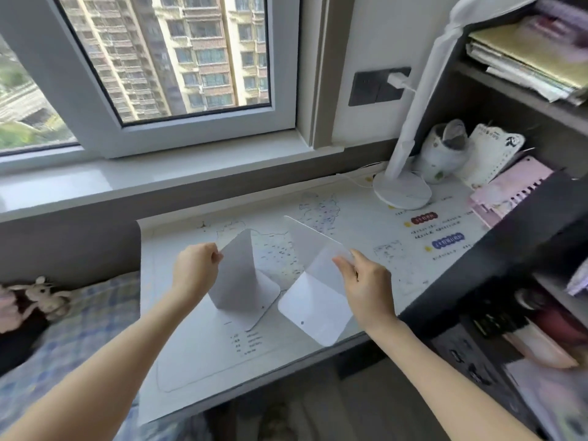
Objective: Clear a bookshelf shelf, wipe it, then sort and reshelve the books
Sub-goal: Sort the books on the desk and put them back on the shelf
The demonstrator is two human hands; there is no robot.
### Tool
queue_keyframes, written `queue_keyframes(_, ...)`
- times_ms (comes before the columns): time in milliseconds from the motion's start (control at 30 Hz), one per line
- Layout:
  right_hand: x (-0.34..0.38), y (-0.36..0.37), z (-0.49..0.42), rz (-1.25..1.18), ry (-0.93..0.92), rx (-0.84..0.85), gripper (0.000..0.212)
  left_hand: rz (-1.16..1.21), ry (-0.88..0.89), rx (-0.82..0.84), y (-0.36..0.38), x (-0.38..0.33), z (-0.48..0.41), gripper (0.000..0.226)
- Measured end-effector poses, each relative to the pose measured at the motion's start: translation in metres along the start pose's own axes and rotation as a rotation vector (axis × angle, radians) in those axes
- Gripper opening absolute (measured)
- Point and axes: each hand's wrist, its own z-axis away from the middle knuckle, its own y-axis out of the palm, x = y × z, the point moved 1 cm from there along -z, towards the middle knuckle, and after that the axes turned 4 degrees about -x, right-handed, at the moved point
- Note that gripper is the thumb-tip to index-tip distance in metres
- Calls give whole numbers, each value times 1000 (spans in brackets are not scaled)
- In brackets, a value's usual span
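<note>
While you are pinching each plate only by its top edge, you are risking a slip: the right bookend (318,300) is sitting with its base at the front edge of the desk (197,361), so a nudge could be sending it off.

Your left hand (194,272) is pinching the left bookend (241,275) between thumb and curled fingers. Your right hand (366,288) is gripping the right one likewise.

Both are standing just beside each other, directly under your hands. The bookshelf (509,249) is standing near your right hand, with books (525,58) lying on its upper shelf.
</note>
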Motion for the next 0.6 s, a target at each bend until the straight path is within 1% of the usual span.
queue_keyframes(100,23,-22,7,-29,-48,-15,58,-50,-2,67,-9,-10,7,15)
queue_keyframes(133,29,-29,9,-37,-58,-21,60,-61,22,83,-15,-15,7,17)
queue_keyframes(200,36,-42,12,-44,-35,-42,59,-11,147,79,-29,-30,8,27)
queue_keyframes(233,40,-48,15,-44,-5,-49,56,70,219,56,-37,-39,11,30)
queue_keyframes(267,45,-55,17,-52,26,-56,53,207,278,53,-47,-49,17,30)
queue_keyframes(300,50,-62,19,-78,65,-59,50,381,306,112,-60,-61,25,31)
queue_keyframes(333,54,-69,22,-119,122,-66,51,586,311,230,-75,-74,37,36)
queue_keyframes(367,59,-76,26,-162,170,-77,59,787,307,356,-90,-87,50,44)
queue_keyframes(400,65,-84,32,-193,205,-91,72,952,308,447,-103,-97,62,47)
queue_keyframes(433,72,-94,38,-205,235,-101,83,1038,334,481,-114,-107,72,47)
queue_keyframes(467,81,-104,45,-216,261,-118,86,1071,386,480,-124,-117,81,47)
queue_keyframes(500,92,-117,53,-230,288,-143,76,1072,451,465,-132,-128,88,48)
queue_keyframes(567,110,-148,69,-260,322,-232,36,1093,567,457,-146,-155,104,47)
queue_keyframes(600,120,-166,78,-265,333,-277,24,1128,622,473,-152,-172,113,43)
